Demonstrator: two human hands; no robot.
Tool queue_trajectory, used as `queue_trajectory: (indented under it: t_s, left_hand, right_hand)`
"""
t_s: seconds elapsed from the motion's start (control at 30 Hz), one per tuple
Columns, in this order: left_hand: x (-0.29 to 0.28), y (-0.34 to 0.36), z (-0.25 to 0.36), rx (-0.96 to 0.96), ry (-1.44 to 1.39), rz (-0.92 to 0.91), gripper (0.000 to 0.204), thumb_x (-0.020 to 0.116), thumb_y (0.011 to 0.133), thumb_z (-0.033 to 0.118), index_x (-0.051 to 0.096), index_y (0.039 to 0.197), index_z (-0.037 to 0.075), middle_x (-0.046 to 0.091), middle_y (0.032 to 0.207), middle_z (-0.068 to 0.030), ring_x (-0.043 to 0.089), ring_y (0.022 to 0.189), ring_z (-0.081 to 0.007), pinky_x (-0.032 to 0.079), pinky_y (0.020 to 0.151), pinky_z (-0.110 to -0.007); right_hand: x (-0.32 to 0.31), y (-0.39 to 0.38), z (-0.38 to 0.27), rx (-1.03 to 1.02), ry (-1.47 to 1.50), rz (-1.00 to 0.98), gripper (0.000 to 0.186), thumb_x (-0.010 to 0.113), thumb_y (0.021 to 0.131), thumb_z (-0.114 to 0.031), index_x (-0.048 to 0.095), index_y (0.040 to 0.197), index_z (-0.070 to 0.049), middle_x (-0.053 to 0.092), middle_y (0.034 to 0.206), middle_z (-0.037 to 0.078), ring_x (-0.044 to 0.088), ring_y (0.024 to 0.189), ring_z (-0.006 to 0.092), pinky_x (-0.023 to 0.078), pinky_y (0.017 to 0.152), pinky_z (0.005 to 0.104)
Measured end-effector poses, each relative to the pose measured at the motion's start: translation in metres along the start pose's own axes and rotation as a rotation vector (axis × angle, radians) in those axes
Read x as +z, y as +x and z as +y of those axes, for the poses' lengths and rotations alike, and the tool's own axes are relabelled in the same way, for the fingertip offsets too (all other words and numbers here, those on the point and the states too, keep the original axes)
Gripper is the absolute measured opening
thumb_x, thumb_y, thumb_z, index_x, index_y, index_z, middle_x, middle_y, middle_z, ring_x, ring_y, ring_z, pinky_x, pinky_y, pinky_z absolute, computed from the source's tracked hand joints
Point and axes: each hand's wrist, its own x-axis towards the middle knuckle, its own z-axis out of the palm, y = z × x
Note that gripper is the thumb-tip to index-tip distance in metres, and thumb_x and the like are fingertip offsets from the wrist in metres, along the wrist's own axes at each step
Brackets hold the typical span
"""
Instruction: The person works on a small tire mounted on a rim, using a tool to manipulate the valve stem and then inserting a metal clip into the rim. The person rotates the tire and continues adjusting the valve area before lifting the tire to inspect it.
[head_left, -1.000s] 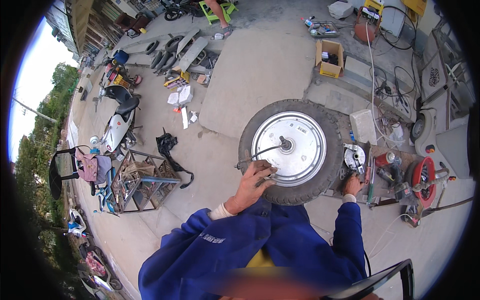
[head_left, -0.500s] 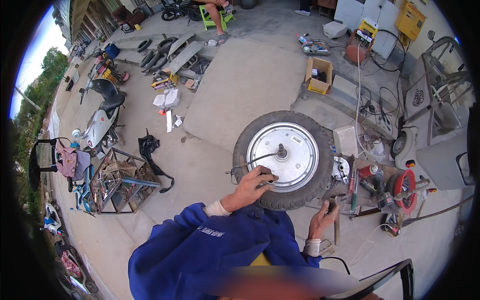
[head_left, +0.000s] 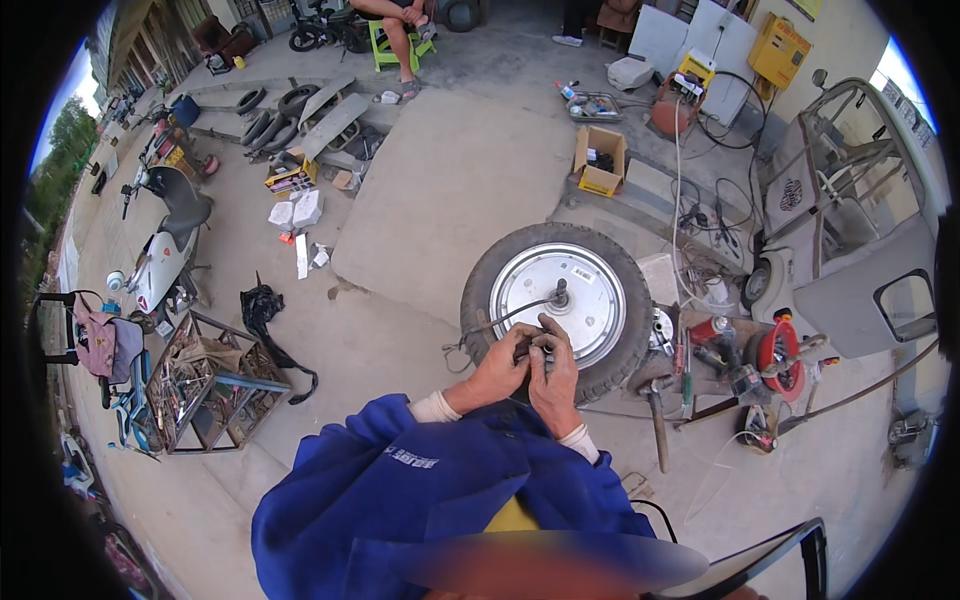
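A black tire with a silver hub motor (head_left: 590, 310) and a central axle with a black cable lies flat before me. In front of its lower half, my left hand (head_left: 500, 370) and my right hand (head_left: 553, 372) meet with fingers closed around a small dark metal part (head_left: 536, 350), partly hidden by the fingers. Right of the wheel are a round metal brake plate (head_left: 662, 330) and a hammer (head_left: 657, 420) with its handle toward me. Screwdrivers (head_left: 687, 365), a red can (head_left: 708, 328) and a red bowl (head_left: 782, 368) of small parts sit on the bench beside them.
A metal tool rack (head_left: 215, 380) and white scooter (head_left: 160, 265) stand left. Loose tires (head_left: 265, 130), a yellow box (head_left: 598, 180) and hoses lie farther back. A seated person (head_left: 400, 40) is at the back. A pale vehicle (head_left: 840, 310) stands right.
My right hand has left the bench and hammer and moved up and left to join my left hand at the small part. The camera's view has shifted, showing more of the background.
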Motion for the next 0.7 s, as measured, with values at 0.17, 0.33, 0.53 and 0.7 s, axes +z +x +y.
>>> queue_trajectory:
  t_s: [0.17, 0.33, 0.53, 0.7]
  left_hand:
    - [-0.001, -0.008, 0.022, 0.039, -0.078, 0.041, 0.036, 0.059, 0.109, -0.006, 0.054, 0.144, 0.0, 0.064, 0.139, -0.0115, 0.064, 0.132, -0.02, 0.054, 0.111, -0.035]
    - [-0.011, -0.004, 0.03, -0.061, -0.019, 0.06, 0.03, 0.064, 0.107, -0.004, 0.066, 0.137, -0.003, 0.074, 0.126, -0.0097, 0.072, 0.117, -0.0184, 0.06, 0.101, -0.033]
    - [-0.02, 0.013, 0.035, -0.186, -0.22, -0.049, 0.023, 0.067, 0.106, -0.003, 0.07, 0.129, -0.006, 0.078, 0.115, -0.0109, 0.076, 0.107, -0.0184, 0.063, 0.096, -0.034]
    - [-0.03, 0.018, 0.03, -0.235, -0.285, -0.055, 0.021, 0.073, 0.103, -0.003, 0.073, 0.123, -0.007, 0.08, 0.112, -0.0119, 0.077, 0.104, -0.0184, 0.064, 0.091, -0.032]
  right_hand:
    - [0.004, -0.005, 0.009, 0.005, -0.148, -0.003, 0.018, 0.069, 0.105, -0.008, 0.066, 0.121, -0.001, 0.069, 0.142, 0.021, 0.069, 0.123, 0.041, 0.056, 0.103, 0.0487]
    - [-0.001, -0.007, 0.011, -0.14, -0.355, 0.03, 0.023, 0.075, 0.099, -0.006, 0.069, 0.121, -0.002, 0.075, 0.125, 0.016, 0.07, 0.114, 0.0379, 0.056, 0.097, 0.0483]
    - [-0.011, 0.0, 0.004, -0.236, -0.381, 0.079, 0.022, 0.08, 0.092, -0.003, 0.075, 0.114, -0.004, 0.073, 0.115, 0.012, 0.068, 0.102, 0.0355, 0.056, 0.091, 0.046]
    - [-0.013, 0.001, 0.009, -0.222, -0.304, 0.038, 0.024, 0.081, 0.091, -0.001, 0.077, 0.115, -0.003, 0.073, 0.112, 0.012, 0.069, 0.098, 0.0355, 0.057, 0.087, 0.046]
